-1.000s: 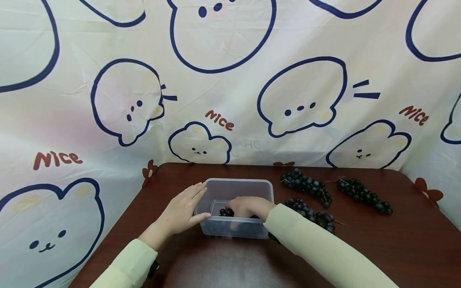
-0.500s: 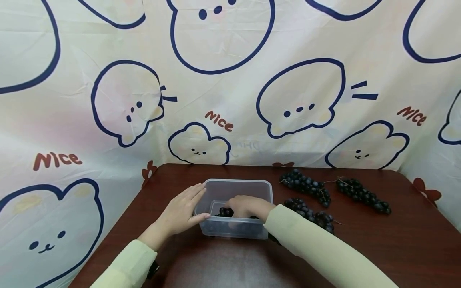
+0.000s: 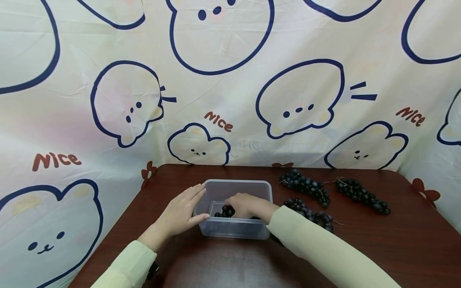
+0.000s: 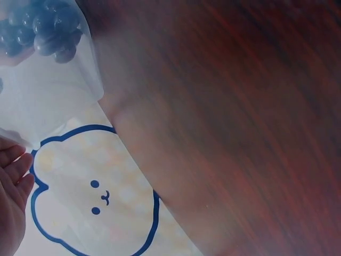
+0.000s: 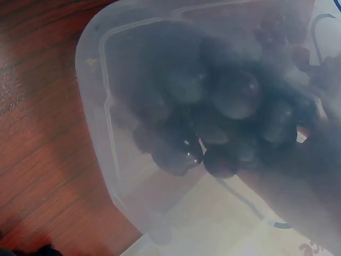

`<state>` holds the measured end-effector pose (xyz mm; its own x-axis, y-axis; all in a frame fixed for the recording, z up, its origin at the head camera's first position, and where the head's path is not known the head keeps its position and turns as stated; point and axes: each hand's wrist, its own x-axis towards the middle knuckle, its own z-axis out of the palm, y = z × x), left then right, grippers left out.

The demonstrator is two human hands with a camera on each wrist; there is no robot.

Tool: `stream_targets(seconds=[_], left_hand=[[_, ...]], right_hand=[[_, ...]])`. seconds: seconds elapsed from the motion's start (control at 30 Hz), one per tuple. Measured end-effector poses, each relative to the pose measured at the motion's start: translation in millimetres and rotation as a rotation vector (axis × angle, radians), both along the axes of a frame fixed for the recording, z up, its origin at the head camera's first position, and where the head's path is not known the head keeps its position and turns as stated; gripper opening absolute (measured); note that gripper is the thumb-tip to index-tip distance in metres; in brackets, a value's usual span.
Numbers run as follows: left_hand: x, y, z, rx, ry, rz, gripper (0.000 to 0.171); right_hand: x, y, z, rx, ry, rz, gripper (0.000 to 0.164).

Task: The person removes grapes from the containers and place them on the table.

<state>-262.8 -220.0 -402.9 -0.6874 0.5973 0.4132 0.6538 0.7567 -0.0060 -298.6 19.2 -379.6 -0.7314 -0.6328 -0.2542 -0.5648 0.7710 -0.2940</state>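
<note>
A clear plastic box (image 3: 234,231) stands on the table, with a bunch of dark grapes (image 3: 226,211) inside. My right hand (image 3: 250,206) reaches down into it and grips the bunch; the fingertips are partly hidden by grapes and the front wall. Through the cloudy plastic in the right wrist view, the grapes (image 5: 224,112) lie close to the hand. With straight fingers and thumb apart, my left hand (image 3: 176,214) rests against the box's left side. Its fingers (image 4: 16,165) show beside the box wall in the left wrist view.
To the right of the box lie more dark grape bunches: one at the back (image 3: 306,186), one nearer the box (image 3: 309,214) and one farther right (image 3: 361,196). A printed cloth (image 3: 245,100) hangs behind the brown table (image 3: 223,264).
My right hand has lifted slightly inside the box, and the grapes by its fingers have shifted a little. The left hand stays against the box.
</note>
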Motion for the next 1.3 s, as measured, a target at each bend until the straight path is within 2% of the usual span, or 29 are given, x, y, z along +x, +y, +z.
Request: stream_targets(seconds=[0.13,0.33,0.6,0.9,1.17,1.3], left_hand=[[0.3,0,0.2,-0.001,-0.004,0.004,0.076],[0.5,0,0.4,0.0,-0.006,0.002,0.077],[0.5,0,0.7,0.003,-0.013,0.003,0.076],[0.2,-1,0.2,0.005,-0.014,-0.002,0.077],[-0.2,-1,-0.2,0.014,-0.002,-0.008,0.075],[0.0,0,0.2,0.012,-0.007,-0.007,0.075]], right_hand=[[1.4,1,0.4,0.0,0.028,0.004,0.05],[1.2,5,0.8,-0.021,0.115,0.048,0.042],[5.4,9,6.1,0.001,0.32,0.094,0.043],[10.4,13,13.2,-0.029,0.49,0.164,0.041],[17.1,16,16.3,0.068,0.713,0.226,0.042],[19.8,19,17.6,0.08,0.787,0.25,0.045]])
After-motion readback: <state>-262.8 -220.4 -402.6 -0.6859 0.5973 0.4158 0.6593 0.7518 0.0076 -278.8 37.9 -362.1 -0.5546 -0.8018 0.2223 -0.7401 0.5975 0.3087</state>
